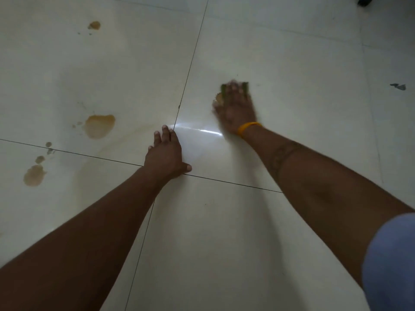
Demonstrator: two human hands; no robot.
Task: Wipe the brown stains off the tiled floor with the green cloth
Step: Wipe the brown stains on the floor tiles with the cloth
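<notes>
My right hand (235,106), blurred by motion and wearing a yellow wristband, presses flat on the green cloth (246,86), which shows only at its far edges under the fingers. A small brown stain (218,97) peeks out at the cloth's left edge. My left hand (166,151) rests flat on the pale tiled floor (292,86) beside a grout line, fingers straight. Larger brown stains lie to the left: one puddle (100,126), a lower blotch (33,175) and a small spot (94,25) farther away.
Dark grout lines (190,61) cross the floor near my left hand. A small grey scrap (398,86) lies at the right edge. A dark object (365,0) sits at the top right corner. My blue sleeve (390,263) shows at the lower right.
</notes>
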